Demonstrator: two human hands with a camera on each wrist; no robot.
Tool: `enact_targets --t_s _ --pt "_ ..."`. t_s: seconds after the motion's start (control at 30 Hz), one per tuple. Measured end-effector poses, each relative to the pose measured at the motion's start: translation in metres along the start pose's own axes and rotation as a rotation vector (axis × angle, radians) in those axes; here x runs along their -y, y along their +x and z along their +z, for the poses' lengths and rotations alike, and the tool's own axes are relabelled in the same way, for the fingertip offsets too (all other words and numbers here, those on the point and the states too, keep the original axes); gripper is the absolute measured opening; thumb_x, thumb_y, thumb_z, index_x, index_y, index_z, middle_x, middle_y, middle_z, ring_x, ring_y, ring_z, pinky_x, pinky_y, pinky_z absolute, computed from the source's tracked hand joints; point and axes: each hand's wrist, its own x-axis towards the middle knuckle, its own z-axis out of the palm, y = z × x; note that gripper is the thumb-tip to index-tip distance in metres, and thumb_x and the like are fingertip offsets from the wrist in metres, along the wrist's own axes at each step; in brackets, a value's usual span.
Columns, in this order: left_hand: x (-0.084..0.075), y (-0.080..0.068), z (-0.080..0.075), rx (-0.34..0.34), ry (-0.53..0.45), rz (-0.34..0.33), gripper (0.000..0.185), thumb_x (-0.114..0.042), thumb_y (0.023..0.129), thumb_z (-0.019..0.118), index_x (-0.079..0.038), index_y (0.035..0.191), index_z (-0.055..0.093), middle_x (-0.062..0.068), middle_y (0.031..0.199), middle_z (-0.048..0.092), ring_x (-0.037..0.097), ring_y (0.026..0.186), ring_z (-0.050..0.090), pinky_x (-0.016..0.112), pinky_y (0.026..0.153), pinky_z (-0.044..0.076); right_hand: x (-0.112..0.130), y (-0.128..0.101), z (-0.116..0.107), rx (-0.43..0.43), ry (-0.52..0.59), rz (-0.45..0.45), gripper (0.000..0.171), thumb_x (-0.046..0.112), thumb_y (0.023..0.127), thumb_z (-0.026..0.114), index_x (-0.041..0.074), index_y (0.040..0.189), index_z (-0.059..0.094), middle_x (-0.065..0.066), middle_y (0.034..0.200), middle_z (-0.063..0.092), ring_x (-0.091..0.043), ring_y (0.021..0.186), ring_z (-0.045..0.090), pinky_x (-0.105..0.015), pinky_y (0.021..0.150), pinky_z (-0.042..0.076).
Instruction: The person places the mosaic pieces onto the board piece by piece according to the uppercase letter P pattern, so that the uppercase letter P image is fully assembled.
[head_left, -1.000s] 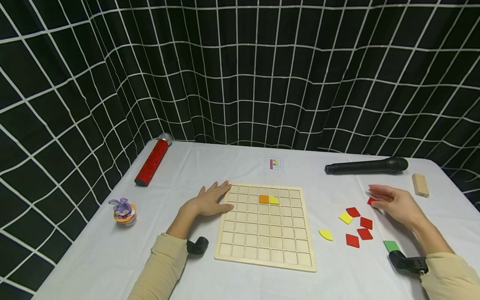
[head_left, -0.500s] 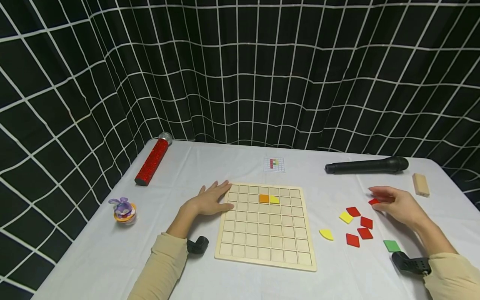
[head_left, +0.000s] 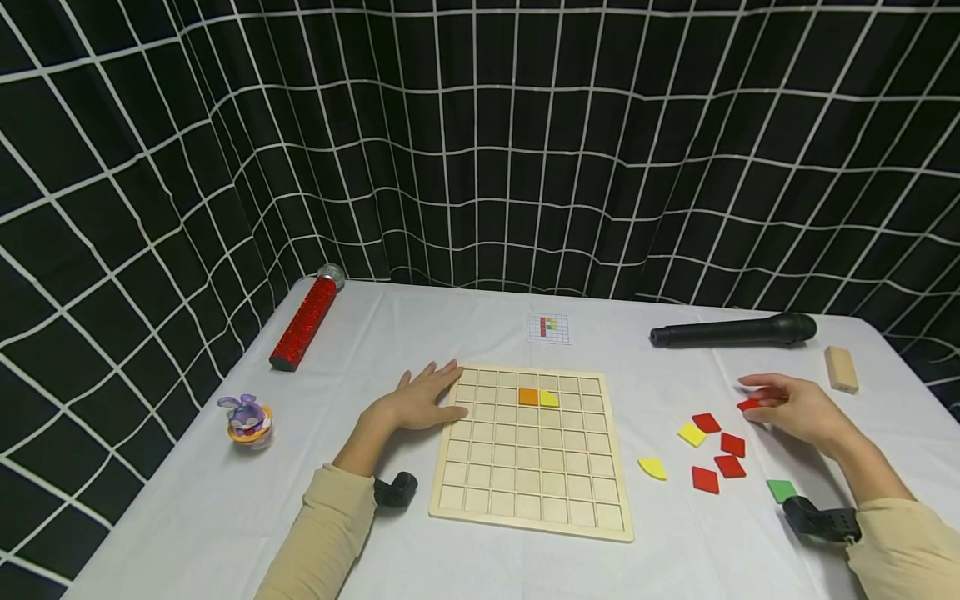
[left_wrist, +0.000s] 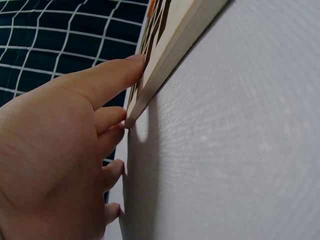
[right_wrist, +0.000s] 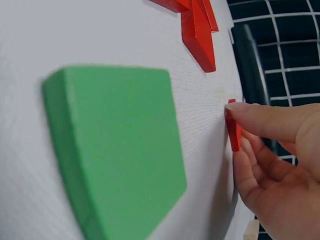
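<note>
My left hand (head_left: 420,402) lies with fingers spread at the upper left corner of the pale wooden grid board (head_left: 525,529); its thumb touches the board's edge. On the board sit an orange square tile (head_left: 528,397) and, right beside it, a yellow tile (head_left: 549,399) with one cut corner. Over on the right, my right hand (head_left: 806,410) pinches a red tile (right_wrist: 233,131) between thumb and fingers, close to the cloth. Left of that hand lie several loose red tiles (head_left: 705,480), a yellow square tile (head_left: 692,434) and a yellow quarter-round tile (head_left: 652,469). A green tile (right_wrist: 120,145) lies near the right wrist.
A small printed grid card (head_left: 549,328) lies behind the board. Farther right are a black microphone (head_left: 731,332) and a wooden block (head_left: 842,370). On the left stand a red glittery microphone (head_left: 303,325) and a purple rabbit figure (head_left: 247,421).
My right hand has shifted slightly, and the red tile at its fingertips has moved a little right and looks more tilted. The left hand and board have stayed in place.
</note>
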Motion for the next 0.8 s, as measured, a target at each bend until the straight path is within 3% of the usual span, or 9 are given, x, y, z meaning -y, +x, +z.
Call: enact_targets --t_s 0.3,0.5,0.8 --pt "-0.001 0.000 -0.001 0.001 -0.002 -0.009 0.074 -0.045 0.094 0.055 -0.009 0.152 0.025 0.006 0.157 0.018 0.031 0.143 0.008 0.057 0.111 -0.001 0.004 0.000 -0.002 0.002 -0.019 0.042 0.054 0.010 0.084 0.071 -0.010 0.128 0.049 -0.015 0.092 0.053 -0.027 0.080 0.048 -0.026 0.057 0.042" --pt "-0.002 -0.001 -0.001 0.001 -0.003 -0.015 0.074 -0.044 0.094 0.055 -0.009 0.152 0.025 0.005 0.157 0.018 0.031 0.143 0.008 0.056 0.111 -0.001 0.008 -0.001 0.000 -0.011 -0.045 0.065 0.048 0.007 0.084 0.069 -0.011 0.125 0.051 -0.015 0.089 0.051 -0.026 0.073 0.049 -0.027 0.054 0.043" --pt "-0.002 -0.001 -0.001 0.005 -0.001 -0.014 0.074 -0.045 0.094 0.055 -0.009 0.152 0.025 0.005 0.157 0.018 0.032 0.143 0.009 0.057 0.111 -0.001 0.029 -0.003 0.002 -0.087 -0.003 0.110 0.044 0.018 0.092 0.063 -0.010 0.125 0.054 -0.015 0.091 0.063 -0.025 0.075 0.056 -0.028 0.056 0.047"
